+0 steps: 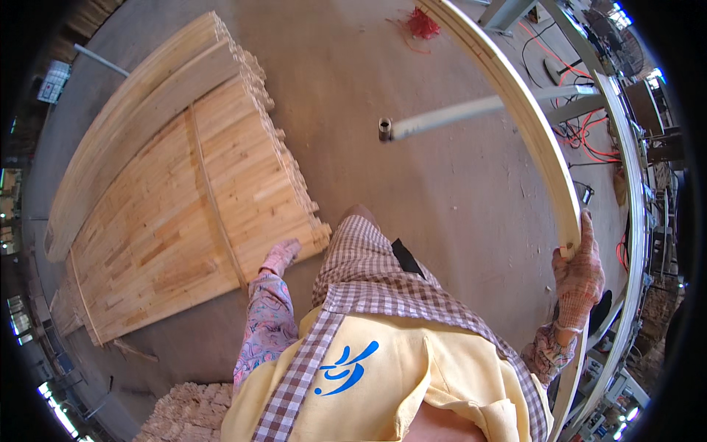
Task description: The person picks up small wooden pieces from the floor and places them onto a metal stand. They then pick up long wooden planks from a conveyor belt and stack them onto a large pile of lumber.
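On the right, my right hand (580, 276) wears a knitted glove and grips a long pale wooden strip (516, 94). Its index finger lies extended along the strip's outer side. The strip runs from the top of the view down past my sleeve. My left hand (280, 256), gloved too, is at the near corner of a stack of finger-jointed wooden boards (165, 221). How its fingers are set, and whether they touch the wood, is not plain. The stack's ragged board ends (281, 149) face the floor in the middle.
A metal pipe stand (458, 113) crosses the floor under the strip. A long metal rail (635, 193) runs along the right. Orange and black cables (588, 138) lie near it. Red twine (422, 25) is heaped at the top. Rough bundled material (188, 411) sits at lower left.
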`<action>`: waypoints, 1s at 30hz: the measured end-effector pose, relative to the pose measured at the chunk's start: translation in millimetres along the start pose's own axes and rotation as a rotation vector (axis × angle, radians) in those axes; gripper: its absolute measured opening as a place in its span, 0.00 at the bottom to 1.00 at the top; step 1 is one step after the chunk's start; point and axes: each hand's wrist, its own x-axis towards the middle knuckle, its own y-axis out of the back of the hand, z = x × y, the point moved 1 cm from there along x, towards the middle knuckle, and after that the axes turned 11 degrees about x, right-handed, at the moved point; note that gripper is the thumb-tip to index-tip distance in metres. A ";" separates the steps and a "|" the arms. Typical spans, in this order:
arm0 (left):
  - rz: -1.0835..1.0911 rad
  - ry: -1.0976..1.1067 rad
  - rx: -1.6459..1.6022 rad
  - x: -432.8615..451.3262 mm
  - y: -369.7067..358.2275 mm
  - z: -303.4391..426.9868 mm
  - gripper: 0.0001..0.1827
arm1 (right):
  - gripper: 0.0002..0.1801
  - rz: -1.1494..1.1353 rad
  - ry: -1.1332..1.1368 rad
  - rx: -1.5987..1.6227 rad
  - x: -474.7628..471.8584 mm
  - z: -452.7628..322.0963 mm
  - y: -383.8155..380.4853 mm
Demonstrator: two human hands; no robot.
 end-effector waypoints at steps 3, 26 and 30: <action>-0.064 -0.024 0.219 38.8 30.1 53.4 0.32 | 0.49 0.017 0.021 0.012 38.1 -30.8 -10.2; -0.194 -0.724 0.271 290.6 317.2 624.2 0.40 | 0.59 0.163 0.224 -0.336 481.8 -346.4 -35.3; -0.306 -1.084 -0.073 299.9 325.5 793.6 0.44 | 0.58 0.241 0.350 -0.384 578.1 -385.2 -30.9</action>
